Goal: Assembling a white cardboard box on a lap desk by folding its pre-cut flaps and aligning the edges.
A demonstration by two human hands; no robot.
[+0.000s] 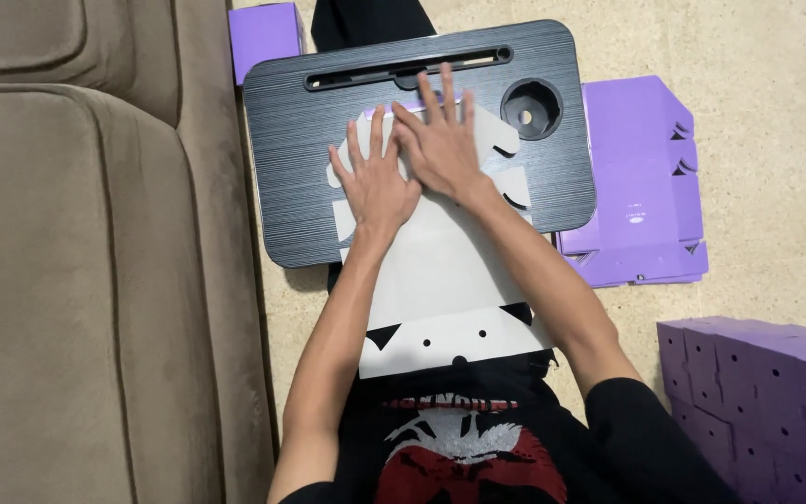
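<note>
Two hands pressed flat, fingers spread, on a white die-cut cardboard box blank (440, 280) lying across a black lap desk (300, 187). Left hand (375, 182) palm-down on the blank's upper left part, fingers pointing away from the body, nothing clasped. Right hand (440, 140) likewise palm-down and unclenched, just beside the left and slightly overlapping it at the thumb side, fingertips reaching almost to the long slot (347, 79) near the desk's far edge. Blank's far end on the desk, under both palms; near end hanging off the desk's near edge toward the black printed T-shirt (459, 448) (small round holes and dark triangular cut-outs visible along that end). Round cup recess (531, 110) at the desk's far right corner, apart from the blank. Stack of flat purple box blanks (641, 187) on the beige floor, touching the desk's right side. Block of folded purple boxes (767, 392) lower right, well apart from the hands. One more purple box (263, 37) beyond the desk's far left corner. Brown sofa (95, 261) along the left.
</note>
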